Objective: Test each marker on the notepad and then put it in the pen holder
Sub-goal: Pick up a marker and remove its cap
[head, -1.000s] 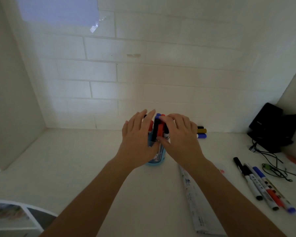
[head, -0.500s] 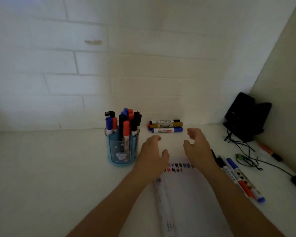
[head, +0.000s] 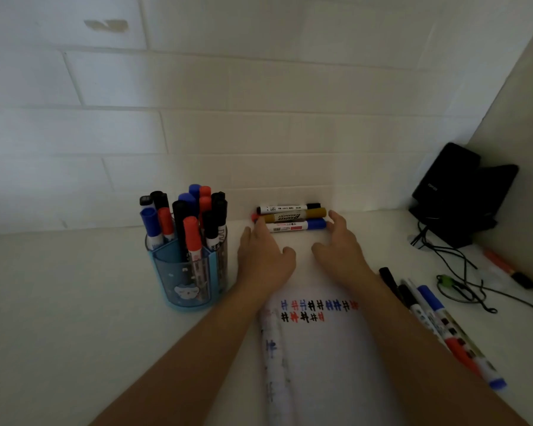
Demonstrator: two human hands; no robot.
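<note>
Plastic barrels, light & stiff: the markers should lift w/ no effort, but they're round and smooth, so likely to roll or slip if pinched near the tapered cap end. Best hold is probably mid-barrel, thumb vs. two fingers, cap left free for pulling.

Three untested ones lie stacked against the tiled wall [head: 290, 133]: black-capped marker [head: 285, 208] at the back, gold marker [head: 296, 214] in the middle, blue-capped marker [head: 293, 226] nearest. A red tip shows at the left end of the pile; whether it's a 4th marker can't be told.

Left hand [head: 263, 259] lies flat, fingers spread, tips at the left end of the blue-capped one, gripping nothing. Right hand [head: 340, 244] is loosely cupped and empty too, fingertips at the blue cap end. Both bracket the pile, approx. touching it; no grasp closed yet.

Pen holder [head: 185, 278], blue & translucent, stands left of the left hand, already crowded w/ red, blue, black markers, so the next insert prob. needs a gap picked first. Notepad [head: 320, 348] sits under the forearms w/ two rows of coloured hash marks. More markers [head: 437, 321] lie in a row to the right, near black cables [head: 462, 290] and a black device [head: 456, 192] in the corner.
</note>
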